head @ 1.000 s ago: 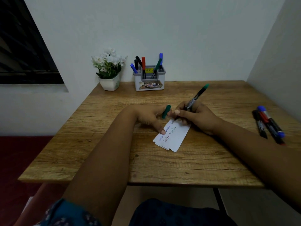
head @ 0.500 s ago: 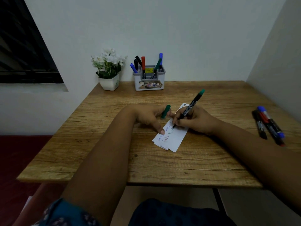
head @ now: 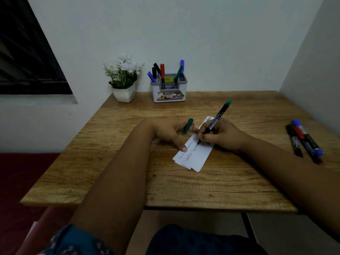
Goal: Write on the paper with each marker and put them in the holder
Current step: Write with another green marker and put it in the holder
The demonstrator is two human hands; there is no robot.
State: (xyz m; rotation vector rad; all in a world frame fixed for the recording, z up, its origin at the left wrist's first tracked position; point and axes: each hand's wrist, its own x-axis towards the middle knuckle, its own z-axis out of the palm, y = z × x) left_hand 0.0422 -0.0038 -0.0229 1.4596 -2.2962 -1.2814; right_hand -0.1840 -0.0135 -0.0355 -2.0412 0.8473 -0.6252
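Observation:
A white strip of paper (head: 199, 157) with handwritten words lies mid-table. My right hand (head: 219, 137) grips a black marker with a green end (head: 217, 118), its tip down on the paper. My left hand (head: 169, 133) holds the green cap (head: 188, 126) between its fingers while its thumb presses the paper's left part. The grey-and-white holder (head: 170, 95) stands at the table's back with several markers upright in it. Three markers (head: 303, 140), black, red and blue, lie on the table at the right.
A white pot of white flowers (head: 124, 92) stands left of the holder by the wall. The wooden table (head: 128, 162) fits into a corner, a wall close on the right. A dark window is at upper left.
My right hand has slid the marker down the paper toward me, from the strip's far end to its middle. The left hand has stayed put with the cap.

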